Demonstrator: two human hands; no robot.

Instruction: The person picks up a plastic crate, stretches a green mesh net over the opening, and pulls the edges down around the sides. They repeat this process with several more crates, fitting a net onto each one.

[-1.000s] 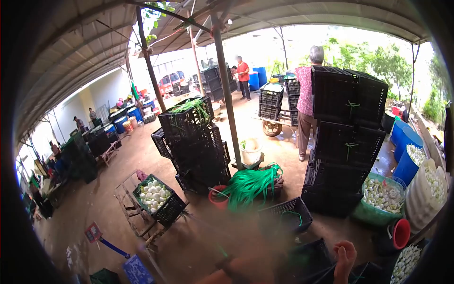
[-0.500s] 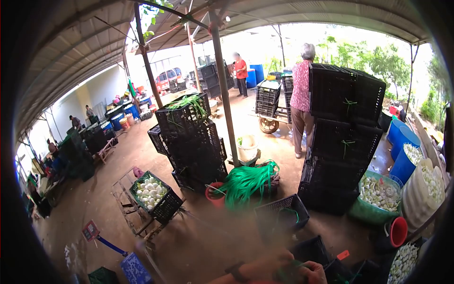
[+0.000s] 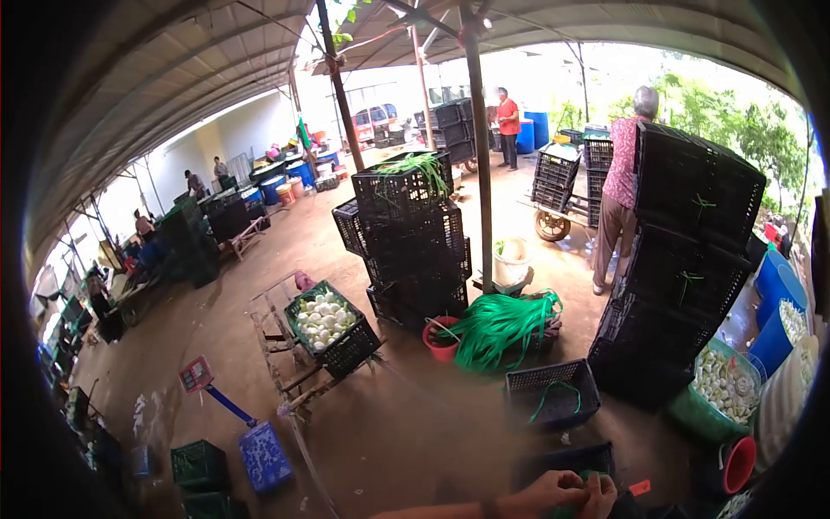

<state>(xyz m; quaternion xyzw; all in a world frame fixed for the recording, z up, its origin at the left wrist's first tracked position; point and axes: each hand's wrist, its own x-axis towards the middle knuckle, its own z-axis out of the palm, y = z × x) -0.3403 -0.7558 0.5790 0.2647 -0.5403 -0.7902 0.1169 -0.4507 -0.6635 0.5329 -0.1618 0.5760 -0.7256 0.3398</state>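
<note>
At the bottom edge, right of centre, my left hand (image 3: 555, 489) and my right hand (image 3: 600, 495) are together with bent fingers. Both pinch a small piece of green material (image 3: 591, 475), mostly covered by the fingers. Just above them lies a dark crate (image 3: 571, 457). Farther up is an open black crate (image 3: 552, 396) with a green strip (image 3: 558, 389) hanging in it. A heap of green strips (image 3: 501, 329) lies beyond that crate. An orange-red object (image 3: 640, 488) is right beside my right hand.
Tall black crate stacks stand at centre (image 3: 406, 242) and right (image 3: 683, 268). A crate of white bulbs (image 3: 323, 320) rests on a cart. A blue scale (image 3: 264, 457) is at lower left. A person in a pink top (image 3: 619, 164) stands by the right stack; another wears red (image 3: 508, 121).
The view has turned left, so the surroundings sit farther right. My hands have come closer together around the green material and show more clearly.
</note>
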